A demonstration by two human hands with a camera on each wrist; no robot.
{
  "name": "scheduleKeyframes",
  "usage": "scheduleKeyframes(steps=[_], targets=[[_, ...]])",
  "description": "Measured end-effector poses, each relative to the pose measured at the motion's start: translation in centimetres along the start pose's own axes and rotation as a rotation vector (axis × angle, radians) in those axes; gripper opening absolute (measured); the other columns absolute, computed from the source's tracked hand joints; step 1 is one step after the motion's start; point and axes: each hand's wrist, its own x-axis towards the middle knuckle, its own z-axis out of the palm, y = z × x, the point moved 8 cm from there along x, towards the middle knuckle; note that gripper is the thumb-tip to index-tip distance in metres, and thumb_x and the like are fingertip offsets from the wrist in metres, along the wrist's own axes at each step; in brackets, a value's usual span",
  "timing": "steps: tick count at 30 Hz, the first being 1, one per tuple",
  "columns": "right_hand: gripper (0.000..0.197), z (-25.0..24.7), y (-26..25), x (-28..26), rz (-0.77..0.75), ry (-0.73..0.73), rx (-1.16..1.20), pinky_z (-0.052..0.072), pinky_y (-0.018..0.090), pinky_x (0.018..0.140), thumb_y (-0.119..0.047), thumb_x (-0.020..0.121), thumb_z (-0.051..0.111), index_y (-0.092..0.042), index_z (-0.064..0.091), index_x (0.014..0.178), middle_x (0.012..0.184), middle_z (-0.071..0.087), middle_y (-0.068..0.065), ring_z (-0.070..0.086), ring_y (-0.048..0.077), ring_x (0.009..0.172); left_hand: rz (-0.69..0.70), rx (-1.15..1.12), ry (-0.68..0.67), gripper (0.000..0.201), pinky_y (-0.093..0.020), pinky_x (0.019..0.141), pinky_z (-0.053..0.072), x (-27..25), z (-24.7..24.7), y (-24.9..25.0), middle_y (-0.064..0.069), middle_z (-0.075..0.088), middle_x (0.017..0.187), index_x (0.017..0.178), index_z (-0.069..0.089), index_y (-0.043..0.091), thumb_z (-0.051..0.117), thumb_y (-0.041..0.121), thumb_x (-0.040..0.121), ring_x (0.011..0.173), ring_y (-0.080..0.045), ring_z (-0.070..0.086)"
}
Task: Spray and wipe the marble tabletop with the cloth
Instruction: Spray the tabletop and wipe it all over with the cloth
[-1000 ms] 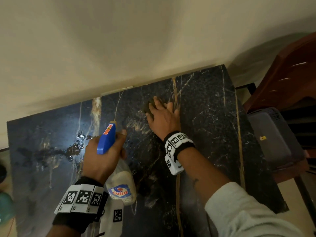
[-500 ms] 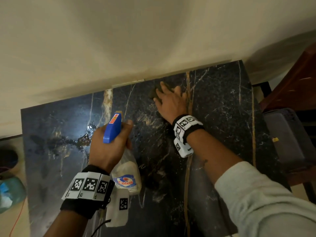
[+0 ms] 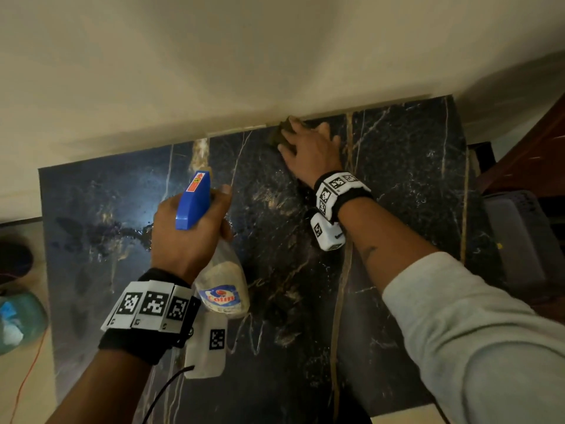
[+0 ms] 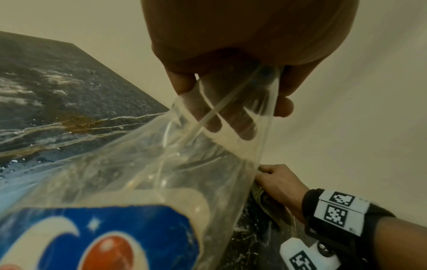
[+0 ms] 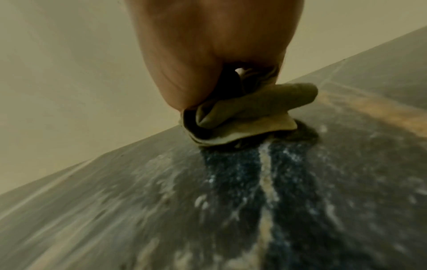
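Note:
The dark marble tabletop (image 3: 397,185) with gold veins fills the head view. My left hand (image 3: 186,240) grips the neck of a clear spray bottle (image 3: 224,289) with a blue trigger head (image 3: 193,203), held above the table's left middle. In the left wrist view its fingers (image 4: 233,124) curl round the bottle (image 4: 150,173). My right hand (image 3: 308,148) presses a bunched olive cloth (image 3: 279,134) onto the marble at the back edge by the wall. The right wrist view shows the cloth (image 5: 245,115) squeezed under the hand (image 5: 208,54), with the marble (image 5: 231,201) below.
A cream wall (image 3: 244,56) runs along the table's back edge. A wet patch (image 3: 134,232) glistens on the left part of the marble. A dark plastic basket (image 3: 519,237) and a brown chair (image 3: 538,148) stand to the right. A teal object (image 3: 18,319) lies on the floor at left.
My right hand has slid the cloth away from me, from the table's middle up to the back edge at the wall. The left hand still holds the bottle in about the same place.

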Motion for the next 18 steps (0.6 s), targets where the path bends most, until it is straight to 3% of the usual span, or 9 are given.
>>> scheduleKeyframes(steps=[4, 5, 7, 9, 11, 12, 16, 18], targets=[[0.043, -0.7, 3.7, -0.1, 0.377, 0.106, 0.153, 0.029, 0.056, 0.106, -0.045, 0.101, 0.047, -0.032, 0.056, 0.141, 0.163, 0.029, -0.012, 0.026, 0.038, 0.143, 0.003, -0.014, 0.045, 0.029, -0.055, 0.079, 0.061, -0.3, -0.9, -0.3, -0.004, 0.071, 0.064, 0.079, 0.067, 0.028, 0.06, 0.054, 0.091, 0.061, -0.027, 0.07], [0.043, -0.5, 2.9, -0.4, 0.404, 0.1, 0.153, 0.029, 0.057, 0.107, -0.044, 0.101, 0.047, -0.032, 0.055, 0.142, 0.164, 0.028, -0.012, 0.026, 0.038, 0.143, 0.004, -0.015, 0.053, 0.028, -0.054, 0.079, 0.061, -0.4, -1.2, -0.5, -0.004, 0.071, 0.064, 0.079, 0.067, 0.027, 0.06, 0.052, 0.092, 0.06, -0.027, 0.07], [0.042, 0.2, 0.4, -1.5, 0.286, 0.064, 0.11, 0.033, 0.054, 0.102, -0.044, 0.101, 0.046, -0.033, 0.055, 0.14, 0.164, 0.027, -0.012, 0.034, 0.036, 0.134, -0.007, -0.016, 0.048, 0.031, -0.053, 0.081, 0.06, -0.4, -1.3, -1.0, -0.004, 0.071, 0.063, 0.078, 0.067, 0.024, 0.061, 0.051, 0.092, 0.061, -0.027, 0.07], [0.04, 1.1, -1.8, -3.9, 0.037, 0.012, 0.071, 0.035, 0.051, 0.097, -0.046, 0.101, 0.046, -0.036, 0.055, 0.138, 0.164, 0.026, -0.015, 0.038, 0.032, 0.127, -0.032, -0.018, 0.046, 0.038, -0.055, 0.083, 0.06, -0.6, -1.4, -1.5, -0.005, 0.071, 0.061, 0.073, 0.067, 0.017, 0.063, 0.049, 0.093, 0.061, -0.027, 0.071], [0.041, 1.6, -1.7, -6.1, -0.125, -0.013, 0.036, 0.035, 0.049, 0.095, -0.049, 0.101, 0.044, -0.04, 0.053, 0.14, 0.164, 0.025, -0.02, 0.039, 0.029, 0.126, -0.037, -0.012, 0.036, 0.035, -0.055, 0.085, 0.059, -0.7, -1.4, -1.6, -0.004, 0.071, 0.062, 0.073, 0.067, 0.019, 0.065, 0.044, 0.097, 0.062, -0.026, 0.071], [0.042, 1.5, -1.1, -6.4, -0.129, -0.005, 0.033, 0.035, 0.047, 0.094, -0.051, 0.101, 0.044, -0.04, 0.053, 0.14, 0.163, 0.026, -0.021, 0.04, 0.028, 0.125, -0.034, -0.006, 0.037, 0.03, -0.055, 0.086, 0.059, -0.8, -1.5, -1.7, -0.004, 0.071, 0.062, 0.075, 0.069, 0.024, 0.065, 0.043, 0.098, 0.063, -0.026, 0.071], [0.042, 0.9, 1.0, -6.2, 0.22, 0.078, 0.089, 0.034, 0.046, 0.095, -0.047, 0.101, 0.046, -0.04, 0.053, 0.142, 0.163, 0.027, -0.019, 0.039, 0.027, 0.129, -0.038, -0.016, 0.059, 0.026, -0.06, 0.084, 0.058, -1.4, -2.2, -1.5, -0.001, 0.071, 0.063, 0.071, 0.07, 0.051, 0.066, 0.044, 0.096, 0.067, -0.036, 0.071], [0.043, 1.3, -0.1, -7.1, 0.334, 0.089, 0.145, 0.034, 0.047, 0.096, -0.045, 0.101, 0.047, -0.037, 0.053, 0.143, 0.164, 0.026, -0.015, 0.038, 0.029, 0.13, -0.033, -0.01, 0.067, 0.023, -0.063, 0.082, 0.057, -1.7, -2.4, -1.6, -0.004, 0.07, 0.062, 0.072, 0.07, 0.043, 0.066, 0.047, 0.094, 0.066, -0.039, 0.07]])
